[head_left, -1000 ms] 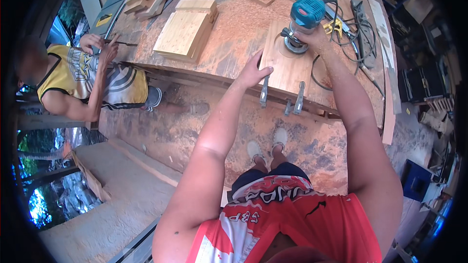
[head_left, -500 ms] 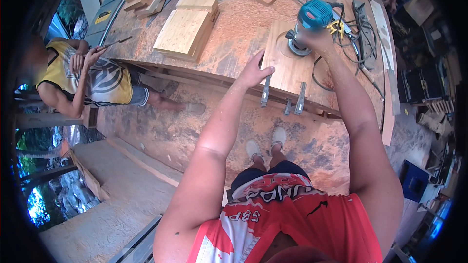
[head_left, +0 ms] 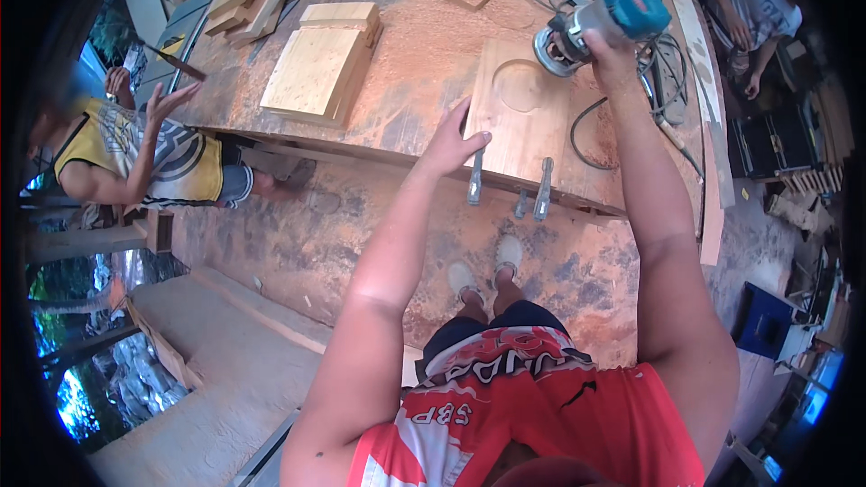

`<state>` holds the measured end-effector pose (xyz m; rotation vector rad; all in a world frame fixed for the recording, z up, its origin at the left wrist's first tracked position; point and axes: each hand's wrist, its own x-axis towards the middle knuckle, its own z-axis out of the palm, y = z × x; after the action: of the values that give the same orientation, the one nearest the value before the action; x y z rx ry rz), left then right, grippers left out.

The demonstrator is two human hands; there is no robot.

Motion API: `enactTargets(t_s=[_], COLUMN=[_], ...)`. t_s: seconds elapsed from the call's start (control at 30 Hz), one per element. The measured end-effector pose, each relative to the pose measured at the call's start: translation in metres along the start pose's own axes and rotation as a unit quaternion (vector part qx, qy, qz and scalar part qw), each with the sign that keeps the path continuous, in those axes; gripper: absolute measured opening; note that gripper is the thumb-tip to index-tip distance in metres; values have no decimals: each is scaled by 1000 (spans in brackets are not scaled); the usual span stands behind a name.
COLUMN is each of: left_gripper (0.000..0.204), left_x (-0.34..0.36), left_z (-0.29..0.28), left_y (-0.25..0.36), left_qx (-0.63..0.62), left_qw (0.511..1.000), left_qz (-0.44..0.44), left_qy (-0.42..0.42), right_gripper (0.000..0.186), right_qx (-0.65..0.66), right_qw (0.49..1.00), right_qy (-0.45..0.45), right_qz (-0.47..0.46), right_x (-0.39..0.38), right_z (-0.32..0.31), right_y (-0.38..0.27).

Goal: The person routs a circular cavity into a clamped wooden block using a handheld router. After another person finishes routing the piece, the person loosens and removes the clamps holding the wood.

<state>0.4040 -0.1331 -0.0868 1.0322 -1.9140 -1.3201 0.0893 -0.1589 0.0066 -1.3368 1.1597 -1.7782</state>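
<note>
Evidently grips router in right hand with fingers clamped around it, tilted by far right corner of board, presumably sparing the wood. Has board fixed at edge of worktop by clamps, likely against shifting. Rests left hand at board's left edge with thumb spread from fingers and both arms extended.

At left is a person in yellow; at right, perhaps a blue bin.

From close above the red shirt, one head-worn fisheye faces down toward the workbench.
</note>
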Motion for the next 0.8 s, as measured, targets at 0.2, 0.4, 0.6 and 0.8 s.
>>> enactTargets(t_s=[0.2, 0.4, 0.6, 0.8], left_gripper=[75, 75, 70, 56], left_x=[-1, 3, 6, 22], left_z=[1, 4, -2, 20], left_y=[14, 3, 21, 167], left_qx=[-68, -55, -68, 263], left_qw=[998, 998, 997, 930], left_qz=[-12, -7, -13, 227], left_qy=[-12, -5, -22, 124], right_gripper=[50, 55, 58, 53], right_qx=[151, 155, 188, 167], right_qw=[987, 984, 977, 976], right_qy=[47, 81, 96, 137], right_qz=[-27, -15, 25, -6], right_x=[-1, -15, -20, -28], right_z=[-32, -30, -31, -47], right_y=[-9, 0, -14, -34])
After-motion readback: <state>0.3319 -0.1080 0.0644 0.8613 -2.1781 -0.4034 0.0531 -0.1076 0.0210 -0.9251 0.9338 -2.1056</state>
